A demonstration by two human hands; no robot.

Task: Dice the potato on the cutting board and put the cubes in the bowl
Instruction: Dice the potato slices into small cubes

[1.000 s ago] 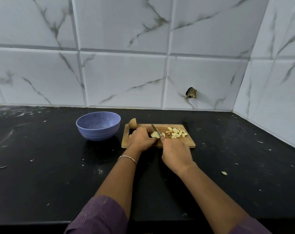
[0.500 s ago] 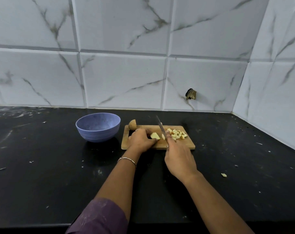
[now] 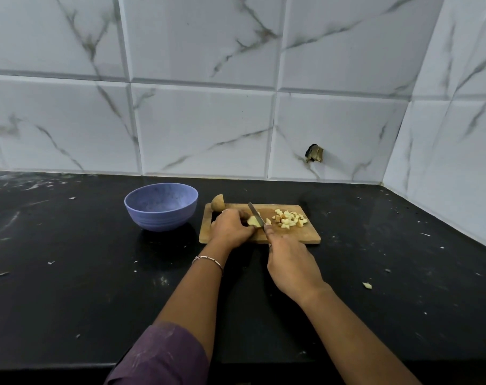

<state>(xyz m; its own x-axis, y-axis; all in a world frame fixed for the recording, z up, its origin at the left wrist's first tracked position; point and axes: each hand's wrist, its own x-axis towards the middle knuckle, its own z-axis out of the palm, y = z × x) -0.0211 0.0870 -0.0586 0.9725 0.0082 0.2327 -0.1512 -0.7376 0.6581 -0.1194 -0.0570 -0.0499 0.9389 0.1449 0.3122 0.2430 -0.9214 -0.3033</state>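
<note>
Wooden rectangular board (image 3: 305, 235), right of one blue round bowl (image 3: 158, 218), bears one brown potato half (image 3: 217, 202), one pale cube pile (image 3: 289, 218), and one pale potato piece (image 3: 253, 221) the left hand (image 3: 230, 229) grips; the right hand (image 3: 292, 262) clasps one steel knife (image 3: 254, 213).

The light is dim, cool and even, with a bluish-grey cast. The wall tiles (image 3: 203, 129) are the brightest part, lit flatly. The black worktop (image 3: 69, 301) swallows most of the light; only its back left edge carries a faint sheen. A soft, dark shadow lies on the worktop just in front of the bowl (image 3: 161, 209). Tile joints bow from wide-angle distortion, most toward the right edge. The centre is fairly sharp; the sleeve (image 3: 164, 357) at the near edge looks soft.
</note>
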